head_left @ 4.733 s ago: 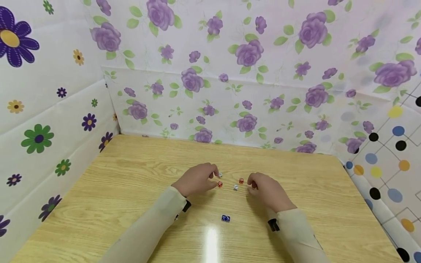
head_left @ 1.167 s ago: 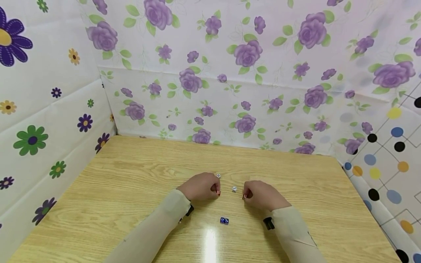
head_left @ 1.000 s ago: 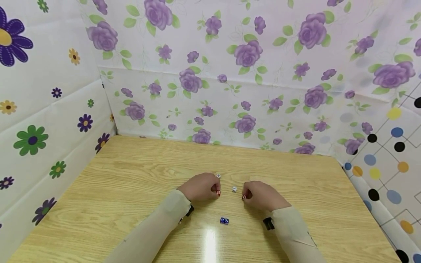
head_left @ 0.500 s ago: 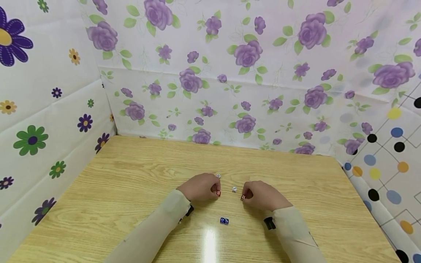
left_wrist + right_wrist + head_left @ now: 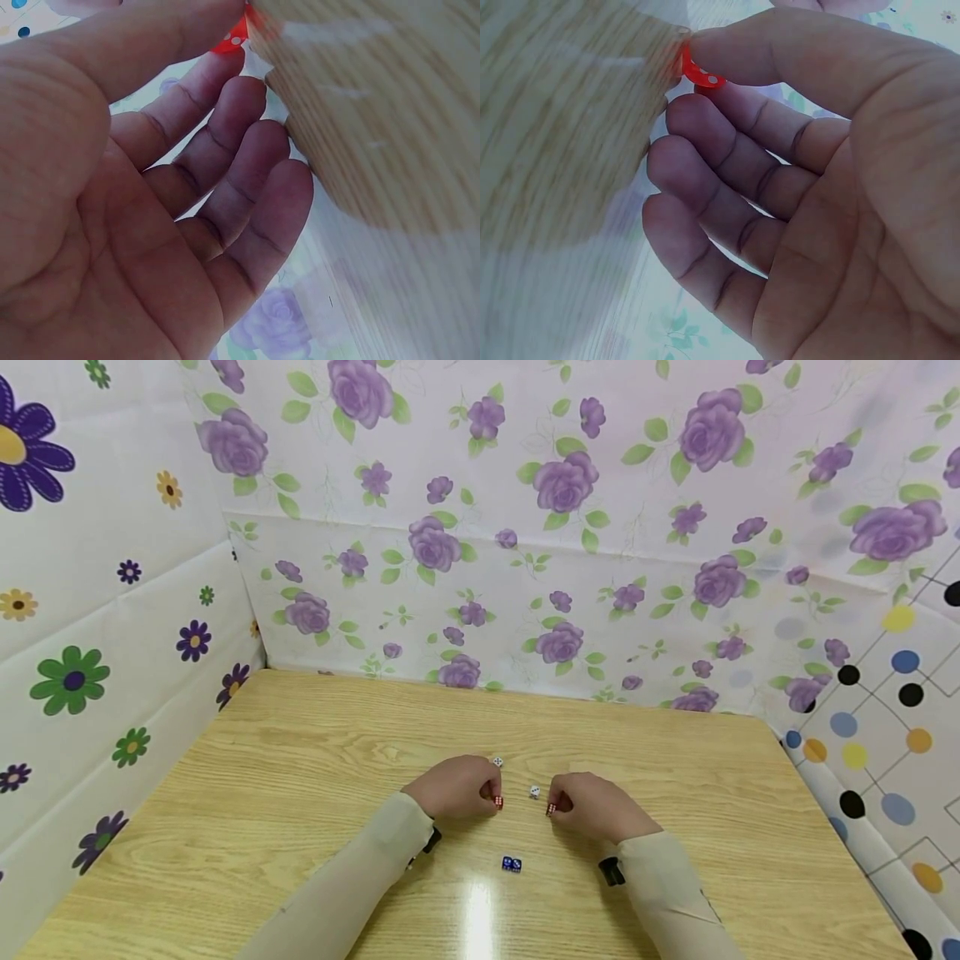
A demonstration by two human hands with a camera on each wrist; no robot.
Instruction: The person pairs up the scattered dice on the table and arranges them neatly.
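Observation:
Between the thumb and forefinger of my left hand [image 5: 454,787] is a red die [image 5: 498,802] with white pips. In the left wrist view that red die [image 5: 234,37] shows at the fingertips, partly covered by the thumb. My right hand [image 5: 602,807] pinches a second red die [image 5: 551,809], held low at the wooden table. The right wrist view has this red die [image 5: 703,75] mostly behind the thumb. A white die [image 5: 535,792] lies between the hands, and another white die [image 5: 498,762] sits just beyond the left fingers. Two blue dice [image 5: 512,864] stand side by side nearer the front.
The wood-grain table [image 5: 360,727] extends around both hands. A flowered cloth [image 5: 570,543] hangs along the back, with patterned cloths at the left and right sides. A black strap [image 5: 612,871] is on the right wrist.
Since the earliest frame, both hands have taken hold of the red dice and drawn them nearer the front. Over the last second, the right hand has slid its die slightly left; the white and blue dice stay put.

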